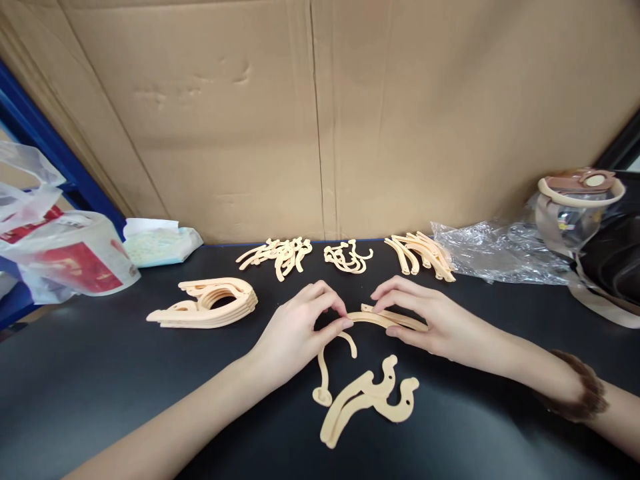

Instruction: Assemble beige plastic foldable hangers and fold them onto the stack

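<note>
My left hand (300,330) and my right hand (427,320) meet over a curved beige plastic arc piece (373,319) on the black table (100,373). Each hand pinches one end of it with fingertips pressed together. Just below the hands lie a thin hooked beige piece (324,370) and a wider curved piece with wavy lobes (370,400). A stack of assembled beige pieces (210,305) rests to the left of my left hand.
Three small heaps of beige parts lie along the back edge: one (277,255), another (347,258), a third (423,255). A cardboard wall (320,120) stands behind. Plastic bags (65,257) sit left, crumpled clear film (500,253) and a lidded jar (575,207) right.
</note>
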Motion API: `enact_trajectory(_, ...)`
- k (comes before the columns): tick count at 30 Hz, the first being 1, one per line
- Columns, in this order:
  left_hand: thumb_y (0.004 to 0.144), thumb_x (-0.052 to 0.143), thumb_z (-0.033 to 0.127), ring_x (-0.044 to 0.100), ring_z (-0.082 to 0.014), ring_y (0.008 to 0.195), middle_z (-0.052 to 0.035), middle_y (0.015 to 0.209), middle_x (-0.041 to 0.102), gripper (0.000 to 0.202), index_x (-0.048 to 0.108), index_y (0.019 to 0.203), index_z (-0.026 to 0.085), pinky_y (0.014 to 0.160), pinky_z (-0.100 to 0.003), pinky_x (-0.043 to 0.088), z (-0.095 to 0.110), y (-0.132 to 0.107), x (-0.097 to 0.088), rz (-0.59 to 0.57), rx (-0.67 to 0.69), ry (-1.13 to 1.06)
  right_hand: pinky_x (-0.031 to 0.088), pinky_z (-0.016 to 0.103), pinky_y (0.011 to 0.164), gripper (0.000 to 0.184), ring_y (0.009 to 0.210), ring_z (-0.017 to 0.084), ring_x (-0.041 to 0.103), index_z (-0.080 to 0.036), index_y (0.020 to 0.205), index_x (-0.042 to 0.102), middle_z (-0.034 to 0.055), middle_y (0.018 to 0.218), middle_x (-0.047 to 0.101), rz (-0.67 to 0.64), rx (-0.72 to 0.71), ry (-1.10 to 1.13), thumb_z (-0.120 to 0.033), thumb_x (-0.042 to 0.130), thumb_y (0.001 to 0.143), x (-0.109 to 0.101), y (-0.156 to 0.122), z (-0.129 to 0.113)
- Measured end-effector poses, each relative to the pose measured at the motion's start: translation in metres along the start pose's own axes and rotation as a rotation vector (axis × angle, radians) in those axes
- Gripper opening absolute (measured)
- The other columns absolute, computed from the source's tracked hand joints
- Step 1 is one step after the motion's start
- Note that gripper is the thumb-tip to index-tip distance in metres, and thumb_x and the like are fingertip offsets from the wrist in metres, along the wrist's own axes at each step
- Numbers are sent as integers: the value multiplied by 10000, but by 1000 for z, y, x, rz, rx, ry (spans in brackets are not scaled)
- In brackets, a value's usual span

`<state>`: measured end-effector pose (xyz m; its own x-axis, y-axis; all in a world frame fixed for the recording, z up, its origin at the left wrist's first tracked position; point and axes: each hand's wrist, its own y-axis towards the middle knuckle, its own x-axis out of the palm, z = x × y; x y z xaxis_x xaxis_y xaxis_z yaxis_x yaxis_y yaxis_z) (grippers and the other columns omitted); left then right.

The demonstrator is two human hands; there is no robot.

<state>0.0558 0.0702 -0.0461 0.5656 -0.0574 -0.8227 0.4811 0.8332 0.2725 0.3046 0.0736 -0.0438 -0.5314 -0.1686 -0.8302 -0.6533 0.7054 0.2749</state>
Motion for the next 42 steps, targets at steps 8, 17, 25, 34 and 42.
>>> enact_trajectory(8,879,602,322,534,-152,934,55,974,621,100,619,969,283,764,-280,438,-5,3,1,-33,10,27,427,277,596,299,639,131,594,-242,867,626,-32,719,645,-56,260,-240,-433,413,955,-25,-1,-7)
enact_trajectory(17,877,572,244,552,-141,858,47,861,628,61,633,874,246,741,-273,419,-5,3,0,-33,-10,-5,462,283,801,240,931,148,599,-305,1143,577,-24,1051,629,-90,85,-150,-388,463,949,-8,-3,-1)
enact_trajectory(25,914,475,283,535,-141,750,15,848,600,139,585,861,216,665,-277,389,-12,6,-7,100,-99,-7,502,296,762,342,909,159,623,-253,1150,558,10,1050,644,7,89,-283,-128,433,857,-10,-5,13)
enact_trajectory(34,972,338,386,515,-143,669,41,700,525,267,468,813,216,628,-282,371,-13,6,-6,109,-214,-49,555,292,689,393,909,186,568,-248,1238,468,56,1019,553,456,137,38,-238,513,848,-16,-2,-2)
enact_trajectory(42,970,361,384,586,-147,754,38,763,604,227,479,859,225,705,-271,399,-14,7,-5,73,-207,-158,574,284,643,258,749,152,582,-190,775,568,22,850,544,566,305,540,-416,692,758,-17,4,-5)
